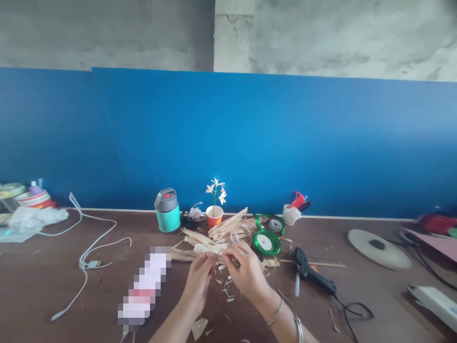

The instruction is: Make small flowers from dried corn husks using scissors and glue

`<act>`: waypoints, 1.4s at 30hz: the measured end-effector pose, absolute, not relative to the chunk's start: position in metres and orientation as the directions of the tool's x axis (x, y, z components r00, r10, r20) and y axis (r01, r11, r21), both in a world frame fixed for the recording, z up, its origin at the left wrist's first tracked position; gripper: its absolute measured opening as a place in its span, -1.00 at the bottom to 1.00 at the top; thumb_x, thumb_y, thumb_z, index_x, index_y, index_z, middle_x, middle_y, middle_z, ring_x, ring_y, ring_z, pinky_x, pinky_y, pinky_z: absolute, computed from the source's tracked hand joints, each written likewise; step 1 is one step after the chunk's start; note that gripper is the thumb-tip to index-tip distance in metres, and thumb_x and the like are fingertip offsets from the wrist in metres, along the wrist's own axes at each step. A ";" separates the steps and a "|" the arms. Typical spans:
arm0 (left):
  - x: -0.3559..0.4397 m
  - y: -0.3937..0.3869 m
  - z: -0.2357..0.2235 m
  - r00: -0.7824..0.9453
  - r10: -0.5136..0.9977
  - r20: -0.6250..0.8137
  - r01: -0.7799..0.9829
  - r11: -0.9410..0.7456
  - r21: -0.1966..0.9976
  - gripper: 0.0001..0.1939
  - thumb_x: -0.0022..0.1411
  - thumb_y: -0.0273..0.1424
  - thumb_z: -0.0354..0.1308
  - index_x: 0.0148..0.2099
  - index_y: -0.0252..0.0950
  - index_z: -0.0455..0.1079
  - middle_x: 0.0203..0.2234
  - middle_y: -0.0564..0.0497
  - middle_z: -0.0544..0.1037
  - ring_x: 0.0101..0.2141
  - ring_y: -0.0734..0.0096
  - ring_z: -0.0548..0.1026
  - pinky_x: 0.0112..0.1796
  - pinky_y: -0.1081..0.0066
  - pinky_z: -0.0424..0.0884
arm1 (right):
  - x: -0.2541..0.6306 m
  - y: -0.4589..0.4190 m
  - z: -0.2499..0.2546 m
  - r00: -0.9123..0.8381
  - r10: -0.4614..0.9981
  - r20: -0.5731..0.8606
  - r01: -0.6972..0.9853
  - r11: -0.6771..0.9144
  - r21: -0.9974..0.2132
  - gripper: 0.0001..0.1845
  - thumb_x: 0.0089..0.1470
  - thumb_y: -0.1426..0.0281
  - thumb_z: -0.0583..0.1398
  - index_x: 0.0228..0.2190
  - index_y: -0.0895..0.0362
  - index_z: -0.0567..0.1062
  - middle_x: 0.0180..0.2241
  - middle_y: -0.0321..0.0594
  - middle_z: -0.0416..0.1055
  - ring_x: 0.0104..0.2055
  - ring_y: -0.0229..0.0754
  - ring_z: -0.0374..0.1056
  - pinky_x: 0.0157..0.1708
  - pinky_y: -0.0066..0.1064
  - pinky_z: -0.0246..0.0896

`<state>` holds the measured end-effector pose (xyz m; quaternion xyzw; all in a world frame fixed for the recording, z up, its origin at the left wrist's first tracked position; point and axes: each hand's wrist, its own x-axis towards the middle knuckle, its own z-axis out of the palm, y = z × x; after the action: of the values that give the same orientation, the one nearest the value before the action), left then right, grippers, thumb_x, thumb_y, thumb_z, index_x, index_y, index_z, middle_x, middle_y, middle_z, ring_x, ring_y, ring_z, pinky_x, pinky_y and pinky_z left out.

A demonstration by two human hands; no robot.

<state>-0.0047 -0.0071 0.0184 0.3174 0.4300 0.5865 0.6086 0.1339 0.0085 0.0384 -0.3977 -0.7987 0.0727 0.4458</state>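
Note:
My left hand (200, 278) and my right hand (246, 271) meet over the brown table (53, 281), fingers pinched together on a strip of dried corn husk (219, 257). A pile of pale husks (224, 228) lies just beyond the hands. Small husk scraps (224, 290) are scattered under them. A small red paper cup (214, 216) behind the pile holds a stem with pale husk flowers (216, 188).
A teal flask (167, 210), green ribbon roll (266, 242), tape roll (275, 225) and a black glue gun (312, 274) with its cord sit nearby. White cables (89, 247) trail left. A round disc (378, 247) lies right. A blue board (228, 143) backs the table.

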 end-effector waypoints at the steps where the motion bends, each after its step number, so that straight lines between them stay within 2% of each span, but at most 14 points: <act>1: -0.005 -0.007 0.018 -0.058 0.988 -0.145 -0.437 0.106 0.893 -0.69 -0.08 -0.16 0.30 -0.54 -0.29 0.36 -0.67 0.17 0.20 -0.59 0.54 0.15 -0.51 0.53 0.12 | 0.134 0.009 0.038 -0.284 0.704 0.651 0.571 0.670 -0.475 -0.84 0.06 0.57 0.12 -0.45 0.09 0.43 -0.46 -0.23 0.40 -0.35 -0.15 0.31 -0.24 -0.30 0.24; 13: -0.007 -0.006 0.012 -0.033 0.997 -0.069 -0.299 0.056 0.953 -0.68 0.05 -0.15 0.21 -0.52 -0.30 0.29 -0.65 0.18 0.18 -0.57 0.55 0.12 -0.50 0.54 0.09 | 0.134 0.010 0.036 -0.272 0.729 0.628 0.589 0.642 -0.490 -0.83 0.06 0.57 0.13 -0.50 0.11 0.36 -0.48 -0.26 0.35 -0.36 -0.17 0.28 -0.28 -0.34 0.21; 29: -0.006 -0.005 0.013 -0.008 0.996 -0.089 -0.347 0.081 0.934 -0.67 0.02 -0.18 0.24 -0.56 -0.29 0.27 -0.67 0.18 0.18 -0.57 0.55 0.13 -0.50 0.55 0.11 | 0.135 0.010 0.038 -0.286 0.712 0.641 0.593 0.658 -0.465 -0.82 0.08 0.56 0.12 -0.50 0.09 0.37 -0.47 -0.25 0.35 -0.36 -0.17 0.26 -0.19 -0.25 0.21; 35: -0.006 -0.006 0.017 0.007 0.994 -0.108 -0.389 0.102 0.916 -0.64 -0.03 -0.18 0.28 -0.60 -0.29 0.25 -0.67 0.18 0.14 -0.57 0.55 0.09 -0.51 0.55 0.11 | 0.135 0.010 0.038 -0.292 0.705 0.646 0.595 0.663 -0.454 -0.83 0.09 0.56 0.12 -0.49 0.10 0.38 -0.46 -0.25 0.35 -0.35 -0.17 0.27 -0.21 -0.28 0.20; 42: -0.005 -0.007 0.019 0.020 0.992 -0.124 -0.460 0.119 0.880 -0.67 -0.07 -0.20 0.32 -0.58 -0.31 0.31 -0.66 0.16 0.20 -0.57 0.56 0.14 -0.49 0.55 0.16 | 0.135 0.010 0.036 -0.273 0.712 0.647 0.583 0.657 -0.477 -0.84 0.08 0.55 0.13 -0.49 0.10 0.38 -0.46 -0.26 0.35 -0.35 -0.17 0.27 -0.23 -0.30 0.21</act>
<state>-0.0049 -0.0069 0.0194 0.3325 0.3999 0.5744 0.6321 0.1345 0.0103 0.0360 -0.4076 -0.7946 0.0724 0.4441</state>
